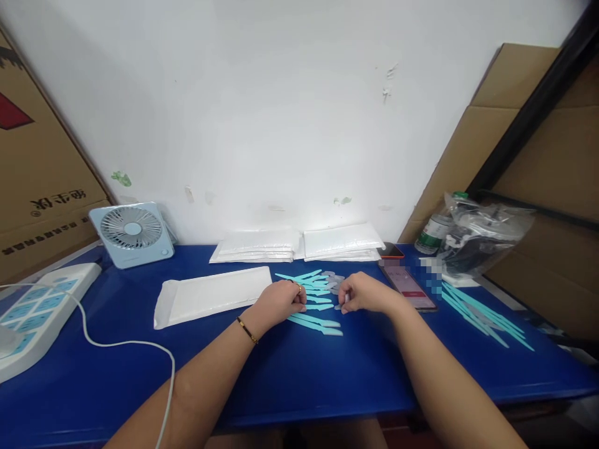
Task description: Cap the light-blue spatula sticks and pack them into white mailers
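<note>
Teal sticks [319,323] lie fanned on the blue surface [299,380], centre, between and under both hands; small grey pieces [334,282] heaped at their far right end. Left hand [285,300]: fingers curled in over the sticks, thumb and index close together, can't tell if they pinch a stick. Right hand [362,293]: fingers bent, tips drawn together just beside the grey pieces, can't tell what is between them. Containers: 1 white padded envelope [215,293] flat left of the left hand, plus 2 stacks of similar envelopes [255,245] [344,242] by the wall, contents not visible. Clear plastic bag [491,231] at right, something dark inside; bottle [434,234] just beside it, green-and-white label, print too small. Cardboard box [47,149] at left: red shape, large dark characters with an ® mark, smaller line below, not clearly legible. Phone [407,285] right of the right hand, red patch on screen, text unreadable. More teal sticks [486,315] at far right. Light-blue fan [133,234] and power strip [47,312] at left.
</note>
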`<act>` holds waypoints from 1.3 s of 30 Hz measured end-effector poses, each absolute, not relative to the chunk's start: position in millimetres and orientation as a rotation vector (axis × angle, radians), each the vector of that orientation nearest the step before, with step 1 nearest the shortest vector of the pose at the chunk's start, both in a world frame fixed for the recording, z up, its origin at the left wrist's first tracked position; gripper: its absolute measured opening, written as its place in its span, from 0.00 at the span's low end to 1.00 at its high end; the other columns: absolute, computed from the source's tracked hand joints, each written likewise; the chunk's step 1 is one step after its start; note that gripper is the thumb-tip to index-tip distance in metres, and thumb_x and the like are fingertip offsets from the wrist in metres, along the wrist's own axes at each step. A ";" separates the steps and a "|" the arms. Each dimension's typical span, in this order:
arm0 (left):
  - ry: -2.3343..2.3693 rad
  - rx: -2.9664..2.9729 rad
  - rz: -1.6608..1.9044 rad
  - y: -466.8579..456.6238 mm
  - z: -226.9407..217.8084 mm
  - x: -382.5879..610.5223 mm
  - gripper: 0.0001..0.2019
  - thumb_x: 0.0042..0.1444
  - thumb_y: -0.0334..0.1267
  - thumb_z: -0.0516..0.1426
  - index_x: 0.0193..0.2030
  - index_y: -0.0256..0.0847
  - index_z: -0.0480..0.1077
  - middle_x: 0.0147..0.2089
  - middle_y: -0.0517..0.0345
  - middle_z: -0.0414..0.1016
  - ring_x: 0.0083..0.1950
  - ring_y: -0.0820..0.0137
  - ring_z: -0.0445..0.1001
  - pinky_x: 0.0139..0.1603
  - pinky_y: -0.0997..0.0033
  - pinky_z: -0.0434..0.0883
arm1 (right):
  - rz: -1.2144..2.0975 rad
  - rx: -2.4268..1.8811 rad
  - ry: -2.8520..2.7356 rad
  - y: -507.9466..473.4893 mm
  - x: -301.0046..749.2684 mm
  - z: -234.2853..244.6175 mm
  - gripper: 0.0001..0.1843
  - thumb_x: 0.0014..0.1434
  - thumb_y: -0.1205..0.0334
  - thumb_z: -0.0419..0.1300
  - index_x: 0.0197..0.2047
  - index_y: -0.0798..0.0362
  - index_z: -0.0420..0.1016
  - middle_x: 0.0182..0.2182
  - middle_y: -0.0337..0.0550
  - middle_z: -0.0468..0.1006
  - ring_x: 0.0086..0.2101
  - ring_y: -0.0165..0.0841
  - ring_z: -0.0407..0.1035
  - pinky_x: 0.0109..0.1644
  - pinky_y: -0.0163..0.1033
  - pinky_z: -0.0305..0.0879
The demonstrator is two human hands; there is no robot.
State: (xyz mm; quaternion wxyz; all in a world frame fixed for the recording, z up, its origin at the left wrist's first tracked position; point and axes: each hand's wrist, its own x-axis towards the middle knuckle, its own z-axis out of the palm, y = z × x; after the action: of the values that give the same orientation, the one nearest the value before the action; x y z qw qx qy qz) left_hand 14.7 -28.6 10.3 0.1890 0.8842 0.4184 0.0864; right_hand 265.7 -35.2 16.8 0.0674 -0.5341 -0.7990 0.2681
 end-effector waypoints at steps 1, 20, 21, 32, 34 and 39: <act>1.170 2.483 0.253 -28.4 9.9 14.7 0.03 0.49 0.38 0.59 0.31 0.42 0.73 0.30 0.60 0.74 0.32 0.71 0.69 0.27 0.76 0.58 | 0.851 -1.593 -2.382 -34.8 264.5 15.2 0.10 0.39 0.57 0.68 0.27 0.52 0.79 0.21 0.37 0.76 0.23 0.31 0.69 0.25 0.31 0.59; 1.161 2.557 0.435 -24.0 3.4 13.3 0.07 0.54 0.40 0.56 0.37 0.43 0.74 0.39 0.56 0.74 0.39 0.67 0.71 0.38 0.72 0.64 | 0.657 -1.525 -2.109 -34.1 269.8 20.9 0.07 0.50 0.64 0.57 0.30 0.54 0.77 0.20 0.39 0.75 0.22 0.30 0.69 0.28 0.32 0.62; 1.178 2.580 0.431 -23.8 3.4 13.4 0.08 0.55 0.39 0.56 0.38 0.43 0.74 0.40 0.55 0.74 0.41 0.66 0.71 0.40 0.72 0.65 | 0.600 -1.554 -2.125 -33.4 273.7 22.4 0.07 0.50 0.65 0.57 0.29 0.54 0.77 0.20 0.39 0.75 0.23 0.30 0.68 0.29 0.32 0.61; 1.290 2.765 0.395 -22.4 8.5 18.7 0.12 0.60 0.36 0.48 0.30 0.38 0.69 0.33 0.51 0.71 0.36 0.65 0.70 0.38 0.68 0.62 | 0.382 -1.544 -2.339 -30.0 260.2 9.6 0.05 0.48 0.67 0.57 0.28 0.54 0.75 0.29 0.42 0.76 0.29 0.31 0.67 0.33 0.32 0.58; 1.300 2.669 0.533 -22.1 11.0 15.5 0.11 0.62 0.37 0.46 0.34 0.39 0.67 0.34 0.52 0.71 0.36 0.66 0.70 0.36 0.69 0.62 | 0.447 -1.504 -2.255 -29.1 263.6 10.5 0.05 0.50 0.66 0.56 0.31 0.54 0.73 0.27 0.40 0.74 0.28 0.30 0.66 0.32 0.32 0.58; 1.277 2.303 0.696 -20.8 13.5 7.7 0.11 0.64 0.40 0.41 0.38 0.41 0.61 0.30 0.58 0.70 0.30 0.70 0.68 0.30 0.71 0.61 | 0.662 -1.353 -1.885 -28.0 268.0 16.7 0.12 0.55 0.58 0.56 0.39 0.54 0.73 0.24 0.38 0.71 0.24 0.28 0.64 0.28 0.33 0.60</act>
State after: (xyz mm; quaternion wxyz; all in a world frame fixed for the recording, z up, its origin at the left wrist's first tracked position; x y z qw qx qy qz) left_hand 7.7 -20.8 13.5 0.2074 0.8272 0.4585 0.2500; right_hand 268.0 -28.0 16.7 0.3564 -0.5241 -0.7298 0.2564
